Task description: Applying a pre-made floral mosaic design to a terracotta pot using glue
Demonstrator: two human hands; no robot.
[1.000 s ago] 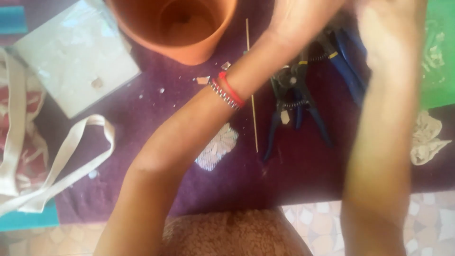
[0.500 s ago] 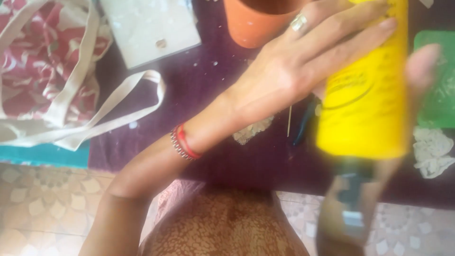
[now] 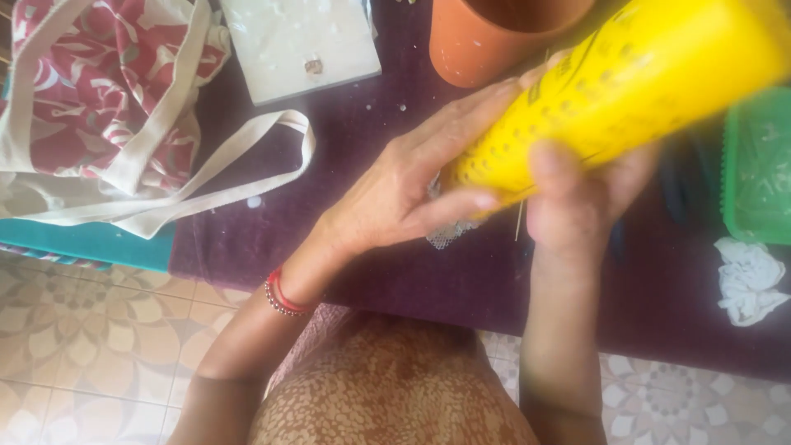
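Note:
A large yellow plastic bottle [image 3: 626, 91] lies tilted across the upper right of the head view, its base pointing down-left. My left hand [image 3: 412, 185] cups that lower end, fingers along its side and thumb under it. My right hand [image 3: 577, 194] grips the bottle from below, thumb pressed on its front. A red and beaded bracelet [image 3: 284, 295] sits on my left wrist. Both hands hover over a dark purple cloth [image 3: 354, 247].
A terracotta pot [image 3: 486, 41] stands at the top. A white tile [image 3: 297, 41] lies left of it, and a red-and-white tote bag [image 3: 91, 91] at far left. A green tray [image 3: 758, 165] and crumpled white paper [image 3: 746, 276] are right. A thin stick [image 3: 519, 221] and white scrap [image 3: 449, 235] lie under the bottle.
The bottle has tipped from upright to slanted. My left hand slid to its base and my right hand came up to grip it from below. The view shifted slightly.

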